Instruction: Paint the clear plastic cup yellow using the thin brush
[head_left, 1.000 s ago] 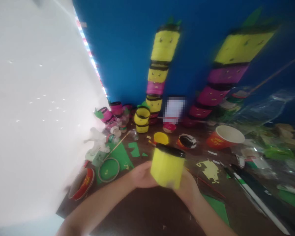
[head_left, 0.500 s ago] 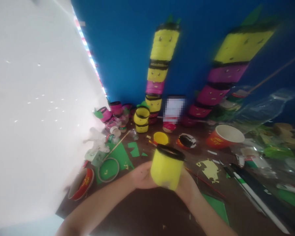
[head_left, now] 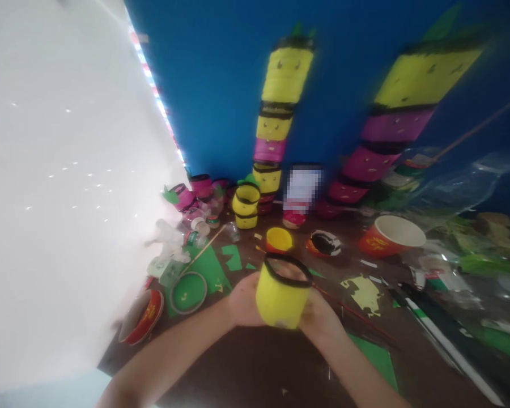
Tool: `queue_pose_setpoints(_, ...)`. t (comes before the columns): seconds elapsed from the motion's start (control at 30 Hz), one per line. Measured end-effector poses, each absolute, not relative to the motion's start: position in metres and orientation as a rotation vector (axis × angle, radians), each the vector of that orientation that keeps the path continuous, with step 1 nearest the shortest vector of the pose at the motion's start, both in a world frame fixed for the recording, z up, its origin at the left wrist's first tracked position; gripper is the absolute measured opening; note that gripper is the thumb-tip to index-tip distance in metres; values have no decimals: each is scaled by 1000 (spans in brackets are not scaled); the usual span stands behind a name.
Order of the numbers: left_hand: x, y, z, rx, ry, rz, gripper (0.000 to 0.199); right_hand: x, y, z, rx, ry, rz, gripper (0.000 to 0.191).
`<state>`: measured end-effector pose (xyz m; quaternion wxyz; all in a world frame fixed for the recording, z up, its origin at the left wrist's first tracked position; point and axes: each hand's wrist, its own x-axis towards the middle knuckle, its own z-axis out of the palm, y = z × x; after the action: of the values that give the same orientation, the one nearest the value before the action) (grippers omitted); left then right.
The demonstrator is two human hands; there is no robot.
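A yellow cup with a black rim is held between my two hands, above the front part of the dark brown table. My left hand grips its left side, and my right hand holds it from the right. Most of the fingers are hidden behind the cup, though some show through its open top. The mouth leans slightly toward me. Just beyond the cup stand a small pot of yellow paint and a pot with black paint.
Stacked yellow and pink face cups rise by the blue wall. At left lie a green sheet, a tape ring and a red cut cup. To the right are a red paper cup, yellow scraps and a long white-edged tool.
The cup has shifted slightly left and its mouth has tipped toward me, so more of its inside shows. Both hands keep their hold.
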<state>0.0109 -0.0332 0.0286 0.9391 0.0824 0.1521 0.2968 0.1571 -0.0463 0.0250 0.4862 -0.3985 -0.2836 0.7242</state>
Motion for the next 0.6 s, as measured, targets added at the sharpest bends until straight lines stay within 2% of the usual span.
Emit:
queue_pose_setpoints(0.37, 11, -32, 24, 161, 304, 587, 48, 156, -45, 49, -884, -588, 1754, 35)
queue_pose_setpoints(0.6, 9, -30, 33, 151, 251, 712, 41, 167, -33, 66, -887, -659, 1492, 23)
